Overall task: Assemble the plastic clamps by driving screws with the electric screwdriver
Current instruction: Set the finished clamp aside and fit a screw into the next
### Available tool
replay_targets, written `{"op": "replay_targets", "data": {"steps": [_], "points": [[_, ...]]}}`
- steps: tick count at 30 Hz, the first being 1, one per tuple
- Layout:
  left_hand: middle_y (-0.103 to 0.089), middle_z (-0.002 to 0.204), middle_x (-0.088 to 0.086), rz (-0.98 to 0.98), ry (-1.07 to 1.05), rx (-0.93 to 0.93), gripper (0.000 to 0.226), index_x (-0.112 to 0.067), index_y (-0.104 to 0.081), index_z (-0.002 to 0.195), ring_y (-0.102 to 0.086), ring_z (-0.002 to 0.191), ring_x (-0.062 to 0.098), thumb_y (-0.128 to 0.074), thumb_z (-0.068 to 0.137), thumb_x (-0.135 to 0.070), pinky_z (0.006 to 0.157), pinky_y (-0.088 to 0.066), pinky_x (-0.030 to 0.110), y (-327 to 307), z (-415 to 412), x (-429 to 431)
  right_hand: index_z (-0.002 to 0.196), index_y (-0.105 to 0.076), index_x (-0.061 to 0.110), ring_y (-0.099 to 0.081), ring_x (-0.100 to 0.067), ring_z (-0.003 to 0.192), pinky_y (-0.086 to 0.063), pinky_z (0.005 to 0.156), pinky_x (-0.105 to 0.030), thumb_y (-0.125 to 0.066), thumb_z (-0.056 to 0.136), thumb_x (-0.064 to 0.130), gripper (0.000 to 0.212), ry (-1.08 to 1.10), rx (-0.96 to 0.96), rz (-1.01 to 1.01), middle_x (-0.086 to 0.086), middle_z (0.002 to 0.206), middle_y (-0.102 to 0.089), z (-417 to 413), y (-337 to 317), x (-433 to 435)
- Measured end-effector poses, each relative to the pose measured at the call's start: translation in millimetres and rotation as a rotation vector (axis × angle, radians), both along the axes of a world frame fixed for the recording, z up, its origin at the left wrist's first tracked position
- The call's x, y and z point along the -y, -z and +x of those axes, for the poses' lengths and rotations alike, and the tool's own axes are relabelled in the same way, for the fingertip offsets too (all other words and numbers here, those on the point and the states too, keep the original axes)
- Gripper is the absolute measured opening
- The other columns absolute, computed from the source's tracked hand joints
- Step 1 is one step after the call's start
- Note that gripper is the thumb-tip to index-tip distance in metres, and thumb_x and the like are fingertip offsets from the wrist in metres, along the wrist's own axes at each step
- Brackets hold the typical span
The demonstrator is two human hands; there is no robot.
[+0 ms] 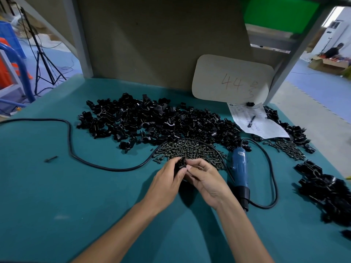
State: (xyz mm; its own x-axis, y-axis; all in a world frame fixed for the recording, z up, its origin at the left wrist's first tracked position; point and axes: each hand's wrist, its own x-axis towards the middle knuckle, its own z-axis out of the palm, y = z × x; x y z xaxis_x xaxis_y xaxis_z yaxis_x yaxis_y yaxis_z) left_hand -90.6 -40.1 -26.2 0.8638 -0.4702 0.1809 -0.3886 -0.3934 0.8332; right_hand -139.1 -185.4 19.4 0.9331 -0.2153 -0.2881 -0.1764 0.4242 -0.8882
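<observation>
Left hand (pixel 167 180) and right hand (pixel 206 184) together pinch a black clamp (pixel 180 165) by the screw pile (pixel 190 149) on the bench (pixel 57 186); a card (pixel 231 78) behind reads "44" in red.

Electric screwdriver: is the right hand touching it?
Apart. Head view: electric screwdriver lies on the mat beside the right hand, cable and bare mat between them; that hand and the left hand pinch a clamp.
</observation>
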Motion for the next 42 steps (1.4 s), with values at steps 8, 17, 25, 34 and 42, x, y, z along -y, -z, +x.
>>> {"op": "replay_targets", "data": {"steps": [8, 17, 25, 34, 42], "points": [[-0.042, 0.137, -0.02, -0.048, 0.016, 0.028, 0.051, -0.029, -0.036, 0.149, -0.038, 0.123, -0.011, -0.038, 0.103, -0.053, 0.096, -0.03, 0.006, -1.7, -0.1, -0.4, 0.095, -0.072, 0.006, -0.07, -0.015, 0.077, -0.059, 0.077, -0.028, -0.063, 0.095, -0.006, 0.015, -0.029, 0.029, 0.026, -0.008, 0.086, -0.065, 0.1, -1.3, 0.6], [-0.042, 0.136, -0.021, -0.05, 0.037, 0.038, 0.049, -0.032, -0.034, 0.148, -0.04, 0.123, -0.011, -0.038, 0.104, -0.053, 0.096, -0.033, 0.008, -2.4, -2.0, -0.3, 0.101, -0.068, 0.004, -0.07, -0.017, 0.077, -0.061, 0.077, -0.032, -0.062, 0.096, -0.006, 0.012, -0.042, 0.019, 0.03, -0.007, 0.082, -0.068, -2.3, -2.7, 0.9], [-0.041, 0.143, -0.016, -0.031, 0.04, 0.033, 0.053, -0.028, -0.033, 0.151, -0.038, 0.126, -0.008, -0.037, 0.104, -0.054, 0.098, -0.03, 0.008, -3.7, -2.5, 0.0, 0.102, -0.067, 0.003, -0.067, -0.011, 0.068, -0.06, 0.077, -0.031, -0.06, 0.096, -0.006, 0.013, -0.048, 0.036, 0.022, -0.003, 0.073, -0.062, -4.8, -1.8, 1.4], [-0.042, 0.147, -0.01, -0.011, 0.064, 0.025, 0.056, -0.025, -0.032, 0.151, -0.04, 0.131, 0.0, -0.035, 0.104, -0.056, 0.108, -0.037, 0.024, -4.5, -3.1, -0.2, 0.093, -0.072, 0.009, -0.064, -0.01, 0.065, -0.06, 0.077, -0.031, -0.063, 0.095, -0.006, 0.018, -0.046, 0.043, 0.016, -0.003, 0.071, -0.057, -6.3, 0.1, 4.3], [-0.042, 0.147, -0.009, -0.018, 0.071, 0.013, 0.059, -0.024, -0.033, 0.151, -0.041, 0.132, 0.002, -0.035, 0.103, -0.057, 0.109, -0.039, 0.028, -5.8, -3.7, -0.7, 0.092, -0.073, 0.009, -0.064, -0.011, 0.068, -0.061, 0.077, -0.032, -0.064, 0.094, -0.006, 0.017, -0.052, 0.046, 0.03, -0.004, 0.074, -0.058, -6.0, 0.2, 4.6]]}}
